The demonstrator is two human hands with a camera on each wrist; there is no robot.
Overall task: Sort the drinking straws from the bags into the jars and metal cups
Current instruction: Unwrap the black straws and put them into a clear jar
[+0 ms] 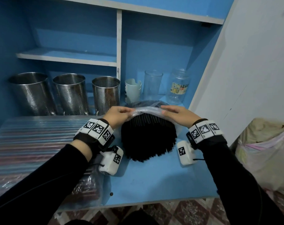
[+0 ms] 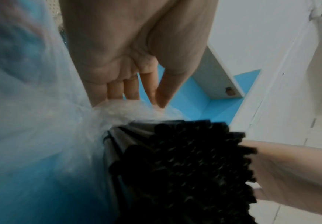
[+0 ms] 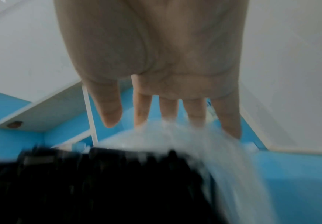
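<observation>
A thick bundle of black straws (image 1: 148, 137) lies on the blue shelf top (image 1: 154, 181), its far end inside a clear plastic bag (image 1: 147, 109). My left hand (image 1: 129, 111) pinches the bag's bunched rim between thumb and index finger (image 2: 152, 91). My right hand (image 1: 164, 109) lies on the rim's right side. In the right wrist view its fingers (image 3: 168, 109) are straight with their tips behind the plastic (image 3: 185, 136), and the thumb stands apart. Three perforated metal cups (image 1: 71, 93) stand at the back left. A plain glass jar (image 1: 152, 83) and a labelled jar (image 1: 178, 86) stand at the back right.
A wide bag of coloured straws (image 1: 32, 137) covers the shelf's left part. A bag of dark red straws (image 1: 87, 187) lies under my left forearm. A white cup (image 1: 132, 88) stands by the divider. A stuffed sack (image 1: 264, 153) sits on the floor at right.
</observation>
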